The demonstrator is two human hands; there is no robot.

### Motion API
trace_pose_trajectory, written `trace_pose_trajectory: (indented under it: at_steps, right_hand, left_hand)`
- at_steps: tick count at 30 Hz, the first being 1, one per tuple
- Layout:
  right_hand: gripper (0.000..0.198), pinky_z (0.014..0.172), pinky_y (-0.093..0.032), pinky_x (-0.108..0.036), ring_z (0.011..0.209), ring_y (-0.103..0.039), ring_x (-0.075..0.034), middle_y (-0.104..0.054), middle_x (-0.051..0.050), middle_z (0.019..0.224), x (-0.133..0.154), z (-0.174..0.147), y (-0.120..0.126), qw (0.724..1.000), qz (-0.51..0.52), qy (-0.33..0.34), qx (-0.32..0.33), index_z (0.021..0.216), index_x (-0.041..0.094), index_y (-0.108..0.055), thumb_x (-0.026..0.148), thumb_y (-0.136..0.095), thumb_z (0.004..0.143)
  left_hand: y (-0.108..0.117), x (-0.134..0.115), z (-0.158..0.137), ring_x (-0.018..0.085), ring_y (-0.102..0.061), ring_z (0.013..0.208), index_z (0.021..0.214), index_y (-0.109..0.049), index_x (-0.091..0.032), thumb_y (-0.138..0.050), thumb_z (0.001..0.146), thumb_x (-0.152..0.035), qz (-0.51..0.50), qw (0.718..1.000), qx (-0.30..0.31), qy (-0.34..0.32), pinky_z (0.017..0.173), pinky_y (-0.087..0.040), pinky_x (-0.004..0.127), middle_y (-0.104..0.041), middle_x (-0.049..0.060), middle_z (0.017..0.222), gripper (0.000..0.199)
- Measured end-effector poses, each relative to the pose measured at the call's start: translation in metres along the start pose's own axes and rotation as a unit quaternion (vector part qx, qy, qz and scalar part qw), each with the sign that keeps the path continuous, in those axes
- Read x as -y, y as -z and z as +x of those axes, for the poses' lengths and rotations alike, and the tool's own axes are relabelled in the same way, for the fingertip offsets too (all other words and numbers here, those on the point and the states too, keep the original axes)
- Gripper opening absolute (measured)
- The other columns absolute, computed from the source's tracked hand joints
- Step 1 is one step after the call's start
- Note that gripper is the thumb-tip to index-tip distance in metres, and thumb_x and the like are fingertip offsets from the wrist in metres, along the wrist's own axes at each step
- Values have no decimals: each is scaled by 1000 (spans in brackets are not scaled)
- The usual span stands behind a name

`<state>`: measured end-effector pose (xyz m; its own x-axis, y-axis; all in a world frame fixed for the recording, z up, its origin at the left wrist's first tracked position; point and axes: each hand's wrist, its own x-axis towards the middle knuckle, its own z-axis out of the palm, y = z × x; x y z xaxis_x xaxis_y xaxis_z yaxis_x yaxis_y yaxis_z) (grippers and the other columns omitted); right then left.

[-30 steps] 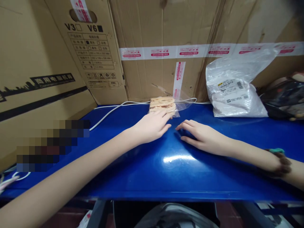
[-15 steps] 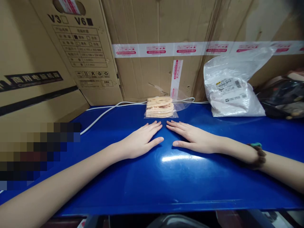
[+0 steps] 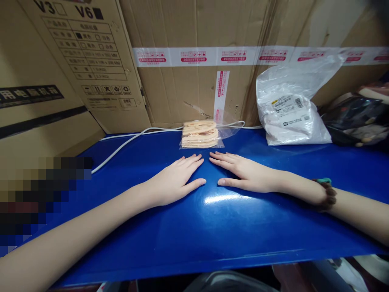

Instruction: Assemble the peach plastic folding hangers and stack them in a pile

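Note:
My left hand point(image 3: 179, 178) lies palm down on the blue tabletop point(image 3: 188, 239), fingers stretched out and thumb apart. Facing it, my right hand point(image 3: 243, 172) rests flat too, with its fingertips a small gap from the left ones. Neither hand holds anything. Just beyond the fingertips sits a clear plastic bag point(image 3: 221, 142) with a stack of flat, cream-coloured soft pieces point(image 3: 199, 136) inside; neither hand touches it. A brown fuzzy band point(image 3: 328, 196) with a teal bit circles my right wrist.
Large cardboard boxes point(image 3: 182, 89) with printed tape stand along the back and left. A white cable point(image 3: 121, 146) runs behind the clear bag. A white plastic parcel bag point(image 3: 291, 121) stands back right, beside a dark bundle point(image 3: 355, 119). The table's front edge is near me.
The view has shifted slightly, so the boxes and bags sit a little further left and higher. Both hands stay flat in place on the table.

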<state>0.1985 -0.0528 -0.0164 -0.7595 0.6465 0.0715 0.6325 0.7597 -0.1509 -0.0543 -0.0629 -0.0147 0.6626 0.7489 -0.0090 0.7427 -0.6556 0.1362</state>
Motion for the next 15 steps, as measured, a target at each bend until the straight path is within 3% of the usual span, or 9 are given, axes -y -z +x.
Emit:
trace_pose_trajectory:
  at_steps: [15]
  right_hand:
    - [77, 116, -24, -49, 143, -26, -28, -25, -15, 156, 2, -3, 1, 1000, -22, 0, -4, 149, 9, -33, 64, -32, 95]
  left_hand:
    - [3, -2, -3, 23, -19, 147, 152, -24, -15, -24, 97, -61, 22, 1000, 9, 1, 119, -18, 42, -20, 9, 159, 72]
